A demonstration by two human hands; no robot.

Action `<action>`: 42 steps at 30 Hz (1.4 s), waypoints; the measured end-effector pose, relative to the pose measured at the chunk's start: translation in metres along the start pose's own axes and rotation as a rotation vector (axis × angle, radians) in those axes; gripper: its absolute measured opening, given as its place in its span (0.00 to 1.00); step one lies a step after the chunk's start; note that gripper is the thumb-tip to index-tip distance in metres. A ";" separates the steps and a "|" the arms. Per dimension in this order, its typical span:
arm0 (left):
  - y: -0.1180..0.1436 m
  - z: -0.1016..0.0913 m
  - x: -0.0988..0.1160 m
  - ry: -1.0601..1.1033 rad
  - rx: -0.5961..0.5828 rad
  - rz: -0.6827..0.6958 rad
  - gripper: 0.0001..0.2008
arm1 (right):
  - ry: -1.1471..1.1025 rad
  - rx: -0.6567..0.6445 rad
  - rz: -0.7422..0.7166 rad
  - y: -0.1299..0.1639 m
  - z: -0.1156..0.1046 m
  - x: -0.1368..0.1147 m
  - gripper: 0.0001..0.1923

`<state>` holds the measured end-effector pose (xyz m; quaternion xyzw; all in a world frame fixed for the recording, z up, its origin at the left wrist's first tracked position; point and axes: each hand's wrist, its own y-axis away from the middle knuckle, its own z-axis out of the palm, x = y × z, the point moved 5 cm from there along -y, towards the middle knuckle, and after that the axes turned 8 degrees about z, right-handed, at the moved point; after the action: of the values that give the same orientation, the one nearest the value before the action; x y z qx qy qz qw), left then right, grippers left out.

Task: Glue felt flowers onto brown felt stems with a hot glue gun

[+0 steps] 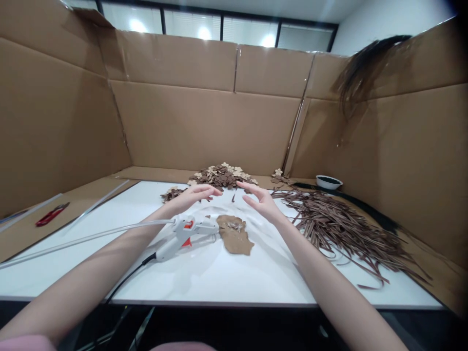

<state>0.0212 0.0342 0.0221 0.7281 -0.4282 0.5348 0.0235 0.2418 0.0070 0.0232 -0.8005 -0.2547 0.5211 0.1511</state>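
Note:
My left hand is just above the white tabletop, its fingers stretched towards the middle with nothing visible in them. Opposite it is my right hand, thumb and forefinger apart, also holding nothing that I can see. In the gap between them is a small dark brown sliver. Closer to me lies a white glue gun with an orange trigger and a long clear glue stick in its back. Its nozzle rests at the edge of an irregular brown patch with shiny glue on it. Beyond my fingertips rises a pile of brown and cream flower-shaped pieces.
Brown strips are heaped on the right. Behind them stands a white bowl with dark green contents. Red-handled cutters lie at left. Cardboard walls enclose the table, and dark strands hang over the right one.

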 end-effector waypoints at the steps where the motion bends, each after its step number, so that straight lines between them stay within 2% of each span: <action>1: -0.002 0.003 0.000 0.032 -0.023 0.012 0.19 | -0.039 -0.038 -0.007 0.001 0.005 -0.004 0.22; 5: -0.008 0.012 -0.001 0.111 -0.117 0.016 0.22 | -0.183 -0.150 -0.009 0.005 0.017 -0.017 0.25; 8: -0.008 0.012 -0.005 0.103 -0.125 -0.022 0.25 | -0.225 -0.149 0.006 0.006 0.018 -0.022 0.27; 14: -0.002 -0.002 -0.010 0.163 -0.026 -0.056 0.25 | -0.151 -0.015 0.055 0.004 0.009 -0.008 0.24; 19: 0.002 -0.013 -0.016 0.295 0.049 -0.042 0.25 | 0.014 0.168 0.112 0.002 0.001 0.004 0.17; 21: 0.003 -0.015 -0.016 0.335 0.085 -0.029 0.24 | 0.052 0.189 0.125 0.002 0.001 0.006 0.13; 26: 0.003 -0.010 -0.012 0.400 0.113 -0.013 0.20 | 0.037 0.089 0.160 0.002 0.010 0.009 0.13; 31: 0.002 0.005 -0.003 0.467 -0.013 -0.035 0.23 | -0.008 0.013 0.120 0.004 0.018 0.003 0.13; 34: 0.002 0.012 0.001 0.477 -0.080 -0.055 0.23 | -0.021 -0.084 0.094 0.005 0.025 -0.004 0.14; 38: 0.000 0.017 0.004 0.467 -0.109 -0.072 0.25 | -0.061 -0.201 0.087 0.006 0.034 -0.009 0.16; 42: -0.001 0.021 0.007 0.429 -0.134 -0.080 0.25 | -0.084 -0.242 0.125 0.006 0.040 -0.006 0.15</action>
<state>0.0384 0.0203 0.0193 0.6109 -0.4187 0.6464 0.1833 0.2048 -0.0024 0.0087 -0.8047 -0.2713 0.5279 0.0098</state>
